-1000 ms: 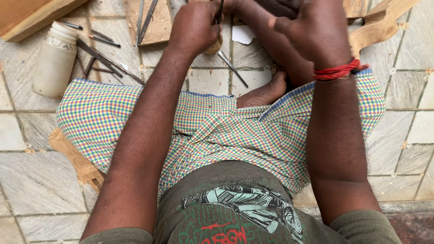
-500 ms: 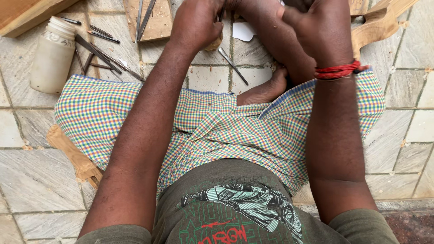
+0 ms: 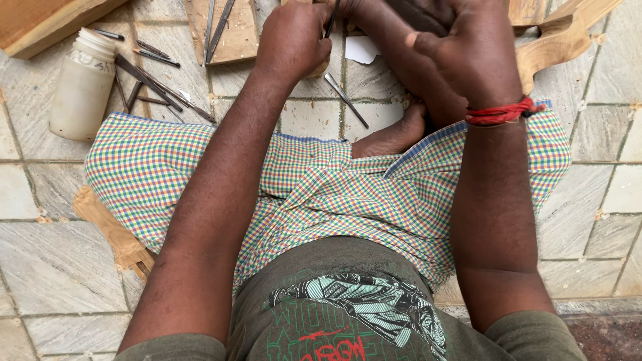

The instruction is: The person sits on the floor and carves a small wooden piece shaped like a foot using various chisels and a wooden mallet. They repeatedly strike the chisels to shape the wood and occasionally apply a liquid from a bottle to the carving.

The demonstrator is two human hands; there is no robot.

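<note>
I sit cross-legged on a tiled floor in a checked cloth [image 3: 321, 194]. My left hand [image 3: 294, 40] is closed around a thin dark metal tool [image 3: 332, 17] that sticks up out of the fist near the top edge. My right hand [image 3: 468, 53], with a red thread [image 3: 501, 113] around the wrist, is curled above my bent leg and bare foot [image 3: 391, 137]; what it holds is hidden. A carved wooden piece [image 3: 562, 40] lies just beyond the right hand. Another slim metal tool [image 3: 346, 100] lies on the floor between my hands.
A whitish plastic jar [image 3: 83, 83] stands at the upper left beside several loose metal chisels [image 3: 154, 83]. A flat wooden board [image 3: 231, 30] with two tools lies above them, and a wooden plank [image 3: 47, 20] fills the top-left corner. A wood scrap [image 3: 114, 234] pokes from under the cloth.
Both hands have shifted slightly toward the top of the view, with the right hand curling in closer over the leg. Nothing on the floor has moved.
</note>
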